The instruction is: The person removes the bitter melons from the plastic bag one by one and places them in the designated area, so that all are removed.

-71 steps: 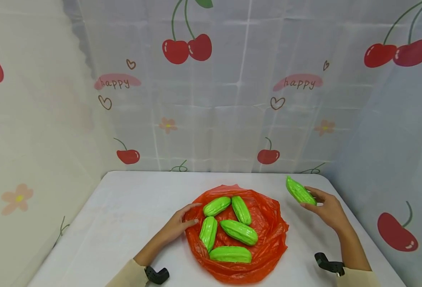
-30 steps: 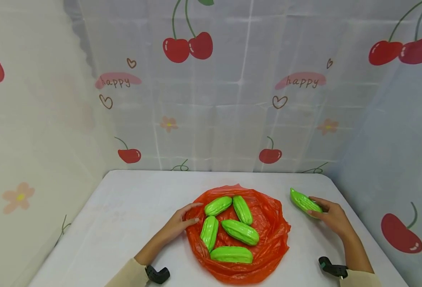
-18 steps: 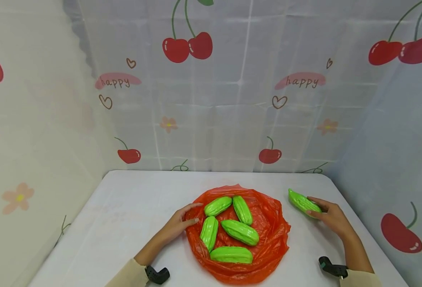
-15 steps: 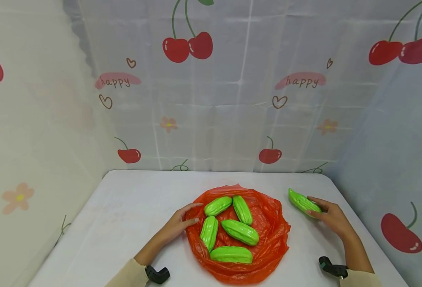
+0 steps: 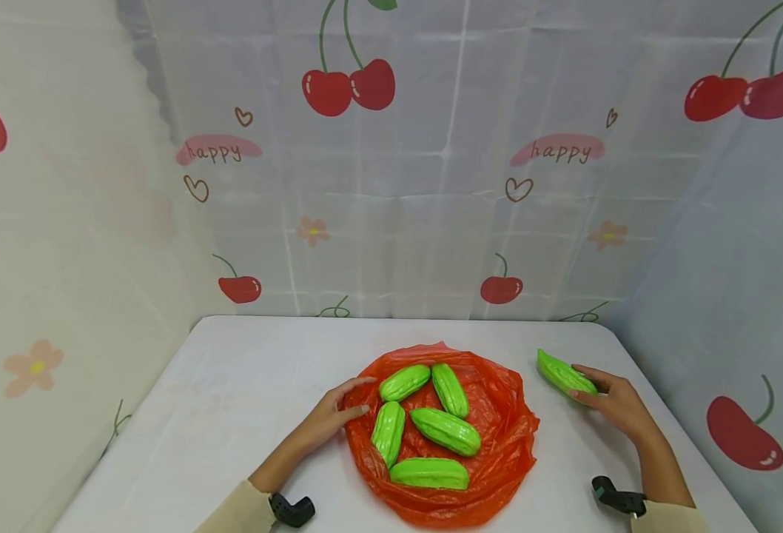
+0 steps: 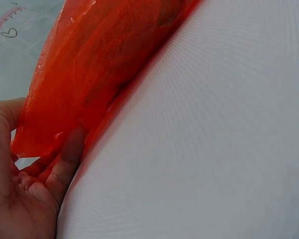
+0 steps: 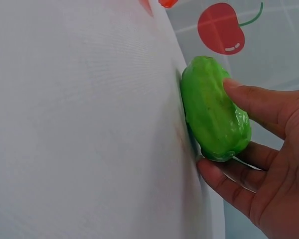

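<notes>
Pointing away from the right grip (image 5: 607,396), a ridged green gourd (image 5: 561,370) slants ahead and to that grip's left. The grip is clasped on its near half, thumb along one flank and fingers round the other; whether the gourd bears on the surface (image 5: 265,377) or hangs just above it is hard to tell. Its glossy skin suggests something light, stiff and a little slippery, probably not fragile, with ridges that should help fingertips. A hold nearer the middle, thumb opposite fingers, would likely balance it better than this end hold, which may let the tip dip.

Left of the right grip and well apart from it sits a spread red plastic bag (image 5: 503,414), thin and limp-looking, holding five similar gourds (image 5: 445,431). The left grip (image 5: 328,414) pinches the bag's near rim between thumb and fingers. Ahead of both grips, beyond the surface, hangs a cherry-printed cloth (image 5: 418,178).
</notes>
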Demonstrator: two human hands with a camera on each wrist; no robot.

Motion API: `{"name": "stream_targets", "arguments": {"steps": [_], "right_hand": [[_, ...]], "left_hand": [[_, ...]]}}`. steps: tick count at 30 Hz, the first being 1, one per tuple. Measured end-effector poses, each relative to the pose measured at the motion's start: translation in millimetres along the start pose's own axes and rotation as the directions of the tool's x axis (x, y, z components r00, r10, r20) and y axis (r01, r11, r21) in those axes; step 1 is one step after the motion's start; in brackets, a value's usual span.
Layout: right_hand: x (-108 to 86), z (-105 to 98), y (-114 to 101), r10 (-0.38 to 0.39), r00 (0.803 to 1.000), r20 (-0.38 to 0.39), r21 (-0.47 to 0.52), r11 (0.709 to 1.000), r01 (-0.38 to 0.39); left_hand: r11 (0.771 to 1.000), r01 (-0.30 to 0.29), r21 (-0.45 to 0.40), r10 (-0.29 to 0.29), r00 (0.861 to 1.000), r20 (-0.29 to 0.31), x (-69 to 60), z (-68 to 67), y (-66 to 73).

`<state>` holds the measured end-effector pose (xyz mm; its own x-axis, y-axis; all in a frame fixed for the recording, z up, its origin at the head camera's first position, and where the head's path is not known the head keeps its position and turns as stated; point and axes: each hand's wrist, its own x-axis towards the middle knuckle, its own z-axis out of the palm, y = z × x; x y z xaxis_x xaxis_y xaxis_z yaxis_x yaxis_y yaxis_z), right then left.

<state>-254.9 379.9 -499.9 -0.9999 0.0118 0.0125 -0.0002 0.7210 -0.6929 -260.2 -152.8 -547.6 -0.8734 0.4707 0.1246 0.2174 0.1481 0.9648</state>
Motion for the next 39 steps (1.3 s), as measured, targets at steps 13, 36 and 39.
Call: {"name": "stream_targets", "arguments": {"steps": [13,36,39], "right_hand": [[-2.1,-11,-2,-0.065,0.997,-0.029,-0.111,0.992,0.061],[-15.3,-38,-51,-0.207,0.967,-0.151,-0.222,0.96,0.171],[-18.8,-38,-61,-0.234,0.957,-0.169,-0.22,0.956,0.195]], "left_hand": [[1.0,-0.005,0.023,0.005,1.0,-0.011,1.4,-0.5,-0.9],[1.0,-0.013,0.011,0.013,1.0,-0.01,1.1,-0.7,-2.1],[1.0,-0.01,0.015,0.011,1.0,-0.008,0.9,-0.8,-2.7]]}}
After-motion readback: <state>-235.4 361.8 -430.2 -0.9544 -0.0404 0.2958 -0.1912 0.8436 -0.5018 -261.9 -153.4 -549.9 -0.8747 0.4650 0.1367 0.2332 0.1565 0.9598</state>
